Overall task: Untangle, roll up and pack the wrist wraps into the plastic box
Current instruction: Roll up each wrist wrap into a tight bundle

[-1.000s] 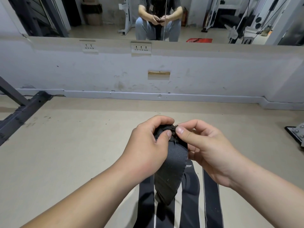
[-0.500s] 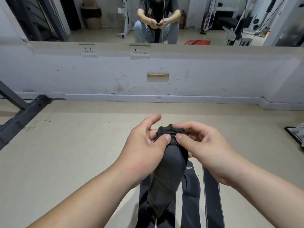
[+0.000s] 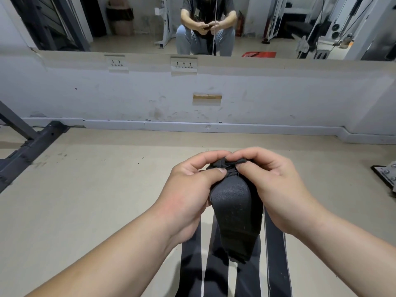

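Observation:
A dark grey wrist wrap point(image 3: 234, 209) hangs in the air between both hands, its bunched top end with a thin black loop pinched at the fingertips. My left hand point(image 3: 188, 189) grips the wrap's upper left side, thumb pressed on the fabric. My right hand point(image 3: 276, 189) grips the upper right side, fingers curled over the loop. The wrap's free end dangles down towards me. Several more dark wraps point(image 3: 276, 254) lie flat and parallel on the floor below the hands. No plastic box is in view.
A beige floor point(image 3: 96, 200) runs to a white low wall point(image 3: 214, 97) with sockets and a mirror above it. A dark steel rack foot point(image 3: 32, 146) crosses the left side. A metal base plate point(image 3: 385, 174) sits at the right edge.
Both hands have closed tighter over the wrap's top end, the left fingers curling in. The hanging wrap has turned to show its broad face and swung slightly right.

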